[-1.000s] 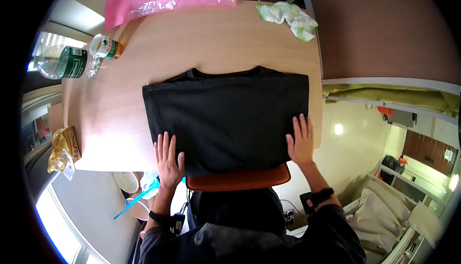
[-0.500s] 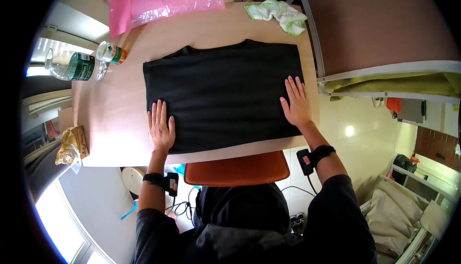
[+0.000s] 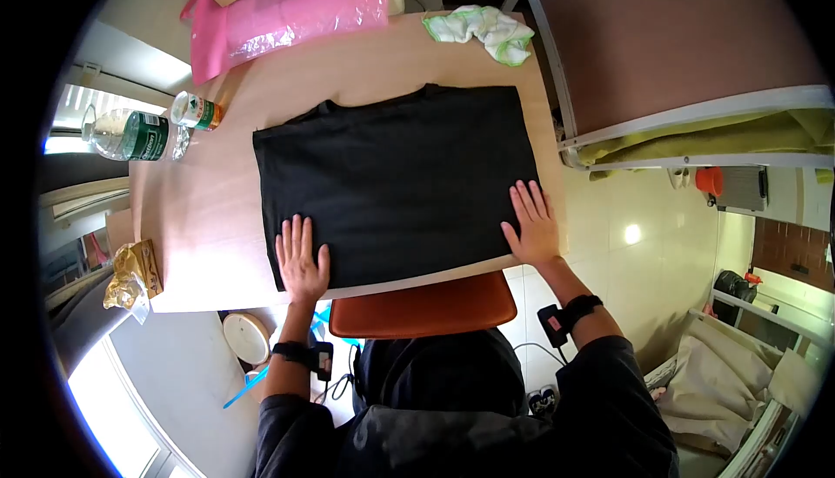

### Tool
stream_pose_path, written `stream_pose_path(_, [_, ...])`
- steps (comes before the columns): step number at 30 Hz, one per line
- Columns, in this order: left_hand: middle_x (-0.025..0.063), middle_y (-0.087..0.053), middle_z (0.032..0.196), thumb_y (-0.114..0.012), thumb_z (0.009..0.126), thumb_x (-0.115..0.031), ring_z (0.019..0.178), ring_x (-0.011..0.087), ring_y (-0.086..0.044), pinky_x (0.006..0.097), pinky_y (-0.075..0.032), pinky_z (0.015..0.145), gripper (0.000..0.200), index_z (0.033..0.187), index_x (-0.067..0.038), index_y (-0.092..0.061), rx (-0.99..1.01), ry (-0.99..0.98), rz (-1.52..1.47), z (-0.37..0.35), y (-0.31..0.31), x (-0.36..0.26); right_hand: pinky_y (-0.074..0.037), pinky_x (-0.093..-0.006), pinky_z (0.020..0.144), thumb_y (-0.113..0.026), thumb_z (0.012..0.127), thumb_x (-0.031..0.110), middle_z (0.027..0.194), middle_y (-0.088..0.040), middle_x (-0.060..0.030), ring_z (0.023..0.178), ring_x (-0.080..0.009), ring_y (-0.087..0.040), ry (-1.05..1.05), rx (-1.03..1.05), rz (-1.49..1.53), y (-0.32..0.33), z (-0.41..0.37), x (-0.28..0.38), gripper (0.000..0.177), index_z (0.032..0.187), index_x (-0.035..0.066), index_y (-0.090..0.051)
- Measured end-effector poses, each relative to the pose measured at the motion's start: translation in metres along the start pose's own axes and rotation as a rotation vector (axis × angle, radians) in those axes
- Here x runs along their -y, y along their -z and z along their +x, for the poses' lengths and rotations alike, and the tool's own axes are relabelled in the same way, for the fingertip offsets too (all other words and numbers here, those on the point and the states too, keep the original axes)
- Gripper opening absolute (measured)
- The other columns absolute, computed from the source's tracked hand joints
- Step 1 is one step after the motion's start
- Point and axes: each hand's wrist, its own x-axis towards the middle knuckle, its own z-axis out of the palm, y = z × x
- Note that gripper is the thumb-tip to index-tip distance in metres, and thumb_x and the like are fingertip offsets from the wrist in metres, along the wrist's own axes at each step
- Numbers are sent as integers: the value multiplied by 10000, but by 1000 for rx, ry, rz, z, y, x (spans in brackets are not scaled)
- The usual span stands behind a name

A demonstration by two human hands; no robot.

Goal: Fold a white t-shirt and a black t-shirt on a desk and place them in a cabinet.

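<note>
A black shirt (image 3: 396, 182) lies spread flat on the light wooden table (image 3: 200, 243), its neckline toward the far side and no sleeves showing. My left hand (image 3: 302, 262) rests flat on the shirt's near left corner, fingers extended and pointing away from me. On the near right edge lies my right hand (image 3: 533, 226), palm down with the fingers stretched out. Neither hand grips the cloth. Each wrist wears a black strap with a small box on it.
Pink plastic packaging (image 3: 296, 13) lies at the back left, a white-green cloth (image 3: 483, 30) at the back right. A large bottle (image 3: 130, 133), a cup (image 3: 197, 111) and a gold wrapper (image 3: 130, 274) line the left side. An orange-brown chair (image 3: 424, 306) stands at the near edge.
Both hands have slid toward me along the shirt's sides, staying flat. The whole view has shifted slightly, and the shirt remains spread out.
</note>
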Motion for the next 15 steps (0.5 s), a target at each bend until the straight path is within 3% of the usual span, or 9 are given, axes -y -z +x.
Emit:
stream_pose_path(4, [170,-296,1510,-472,933,-307,1421,307,-233,469,-124,1165,584,1430,-26,-347,23,45,-43,-12,-2,21,-198,-504,1133,-557,892,341,1511,-290,-140,1391,-372,-253,-135,-34,-114,4,0,2,662,1426,18,-339])
stream_pose_path(6, [191,-326,1487,-541,900,-225,1410,326,-252,473,-144,1159,571,1394,13,-380,-98,30,-25,-7,-1,0,-199,-495,1135,-574,887,322,1496,-310,-159,1391,-370,-258,-110,-33,-53,5,12,39,649,1410,3,-359])
stream_pose_path(8, [215,-392,1426,-617,833,-146,1368,367,-310,488,-200,1135,553,1325,33,-440,-85,-46,-179,11,15,-56,-205,-483,1137,-579,885,298,1478,-335,-173,1389,-361,-270,-44,50,63,10,39,95,621,1394,1,-383])
stream_pose_path(11, [168,-415,1428,-549,871,-221,1360,323,-336,483,-211,1131,525,1328,21,-456,-77,-229,-242,33,7,-120,-205,-469,1141,-551,897,260,1464,-367,-153,1383,-335,-290,91,-57,140,-28,63,145,565,1380,5,-405])
stream_pose_path(15, [131,-422,1436,-520,888,-292,1364,313,-334,502,-219,1123,534,1356,-42,-461,-57,-216,-149,39,-6,-119,-208,-463,1139,-508,923,324,1467,-378,-109,1378,-300,-303,80,-61,99,-42,62,139,546,1379,36,-425])
